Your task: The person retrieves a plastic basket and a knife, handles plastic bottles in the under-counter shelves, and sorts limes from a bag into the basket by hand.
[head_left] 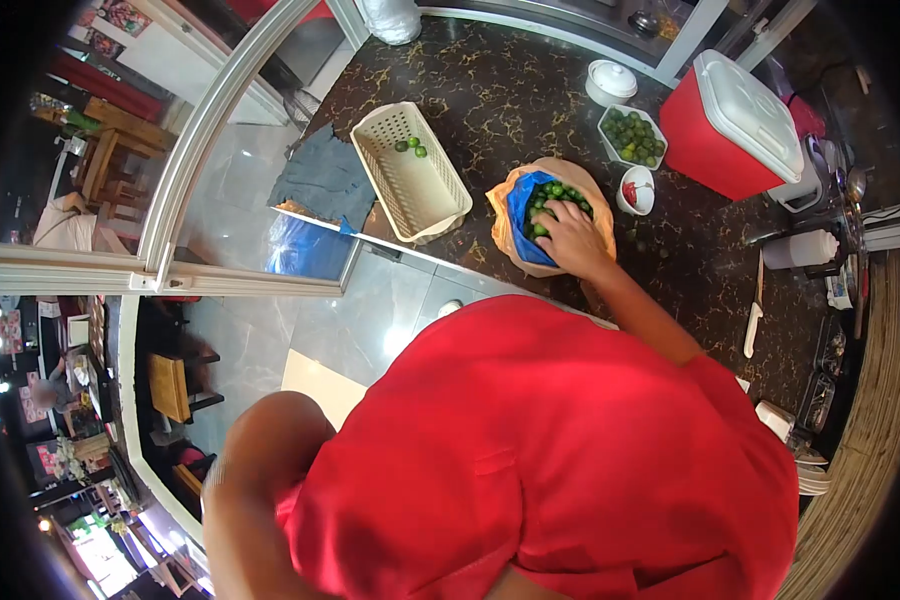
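Observation:
My right hand (575,240) reaches into an open sack (602,195) with a blue plastic lining (516,208). Its fingers are spread over small green limes (558,190), touching them; whether any is gripped is unclear. To the left lies a cream perforated plastic basket (425,195) with several limes (413,147) toward its far end. A white bowl (658,155) heaped with limes stands beyond the sack on the right. My left arm (260,470) is bent at the lower left, and its hand is out of sight.
Right of the sack are a small white bowl (642,202) with something red, a red cooler (715,140) and a white-handled knife (754,325). A lidded white pot (610,82) sits farther back. A dark cloth (322,178) lies at the counter's left edge.

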